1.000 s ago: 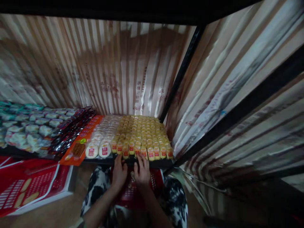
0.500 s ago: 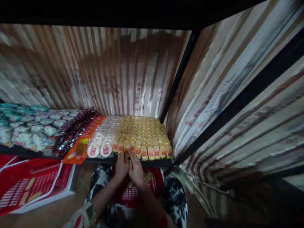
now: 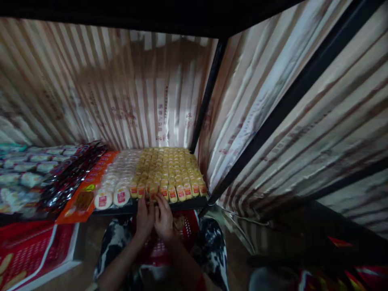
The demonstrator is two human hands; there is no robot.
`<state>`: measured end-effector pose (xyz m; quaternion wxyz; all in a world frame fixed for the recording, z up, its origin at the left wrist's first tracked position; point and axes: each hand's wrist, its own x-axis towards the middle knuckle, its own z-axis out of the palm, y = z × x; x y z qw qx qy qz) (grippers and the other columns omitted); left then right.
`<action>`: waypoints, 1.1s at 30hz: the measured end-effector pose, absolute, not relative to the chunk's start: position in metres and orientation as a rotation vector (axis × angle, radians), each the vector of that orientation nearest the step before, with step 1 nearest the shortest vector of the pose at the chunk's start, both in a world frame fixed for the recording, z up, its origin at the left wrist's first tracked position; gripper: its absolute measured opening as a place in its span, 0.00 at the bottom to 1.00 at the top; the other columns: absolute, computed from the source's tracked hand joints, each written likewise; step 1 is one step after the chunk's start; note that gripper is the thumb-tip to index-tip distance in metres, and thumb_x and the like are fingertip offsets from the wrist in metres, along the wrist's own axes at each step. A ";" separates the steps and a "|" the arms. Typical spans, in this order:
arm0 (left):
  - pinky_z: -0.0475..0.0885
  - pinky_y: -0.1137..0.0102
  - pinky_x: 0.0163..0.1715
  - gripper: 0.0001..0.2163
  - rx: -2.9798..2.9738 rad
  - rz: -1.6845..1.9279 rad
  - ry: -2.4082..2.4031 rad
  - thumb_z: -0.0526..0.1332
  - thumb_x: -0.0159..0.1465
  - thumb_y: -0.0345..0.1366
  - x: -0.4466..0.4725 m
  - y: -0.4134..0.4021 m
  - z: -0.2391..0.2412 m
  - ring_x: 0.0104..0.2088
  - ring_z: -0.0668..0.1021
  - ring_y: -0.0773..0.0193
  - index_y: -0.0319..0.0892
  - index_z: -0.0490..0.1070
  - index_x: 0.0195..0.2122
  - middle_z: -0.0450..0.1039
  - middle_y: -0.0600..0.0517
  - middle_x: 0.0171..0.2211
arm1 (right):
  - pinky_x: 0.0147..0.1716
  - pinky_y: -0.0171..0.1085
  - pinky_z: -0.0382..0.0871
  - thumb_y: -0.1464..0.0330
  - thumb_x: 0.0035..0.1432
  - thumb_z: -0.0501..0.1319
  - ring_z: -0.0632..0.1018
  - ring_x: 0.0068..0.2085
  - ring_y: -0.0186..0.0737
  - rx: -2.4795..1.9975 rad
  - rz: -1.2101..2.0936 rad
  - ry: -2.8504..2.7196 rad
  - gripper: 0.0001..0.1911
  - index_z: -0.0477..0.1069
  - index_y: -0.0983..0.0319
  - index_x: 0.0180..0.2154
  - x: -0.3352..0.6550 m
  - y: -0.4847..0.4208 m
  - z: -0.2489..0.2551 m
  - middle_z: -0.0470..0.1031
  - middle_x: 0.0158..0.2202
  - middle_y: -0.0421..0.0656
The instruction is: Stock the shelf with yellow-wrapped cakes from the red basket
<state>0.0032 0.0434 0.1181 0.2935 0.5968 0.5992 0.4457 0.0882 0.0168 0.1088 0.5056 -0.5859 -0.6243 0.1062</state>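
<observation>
My left hand (image 3: 144, 218) and my right hand (image 3: 164, 218) are side by side at the front edge of a dark shelf (image 3: 188, 205). Their fingertips press against the front row of small yellow packets with red labels (image 3: 169, 173), which fill the shelf's right part in neat rows. The fingers of both hands are curled together on one packet at the front row. Round white packets with red labels (image 3: 112, 197) lie just left of the yellow ones. A red plastic basket (image 3: 184, 226) sits on my lap under the hands.
Orange flat packs (image 3: 79, 199), dark red packs (image 3: 65, 182) and pale wrapped snacks (image 3: 18, 178) fill the shelf's left. A striped curtain (image 3: 127, 93) hangs behind and to the right. A black shelf post (image 3: 206, 101) stands at the right corner. A red box (image 3: 27, 250) lies lower left.
My right hand moved left to meet the left hand at the front row of yellow packets. The view has shifted to the right, so the shelf sits further left.
</observation>
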 end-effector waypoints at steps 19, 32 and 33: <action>0.68 0.69 0.34 0.08 1.795 0.908 1.235 0.54 0.59 0.38 0.119 0.053 0.140 0.33 0.72 0.65 0.41 0.68 0.29 0.68 0.53 0.29 | 0.55 0.49 0.61 0.71 0.60 0.48 0.64 0.58 0.45 -1.712 -0.030 -1.222 0.22 0.63 0.64 0.55 0.171 -0.034 0.104 0.62 0.57 0.52; 0.68 0.71 0.37 0.10 1.905 0.730 1.292 0.56 0.58 0.29 0.179 0.065 0.145 0.33 0.74 0.66 0.39 0.66 0.42 0.72 0.52 0.32 | 0.57 0.50 0.58 0.63 0.64 0.42 0.60 0.62 0.46 -1.701 0.197 -1.025 0.27 0.53 0.69 0.61 0.187 -0.034 0.082 0.57 0.61 0.55; 0.68 0.71 0.37 0.09 1.933 0.708 1.288 0.56 0.58 0.29 0.181 0.064 0.145 0.33 0.74 0.66 0.39 0.67 0.41 0.72 0.52 0.32 | 0.57 0.50 0.57 0.62 0.65 0.42 0.59 0.62 0.46 -1.697 0.211 -1.010 0.27 0.53 0.68 0.61 0.189 -0.034 0.081 0.56 0.61 0.55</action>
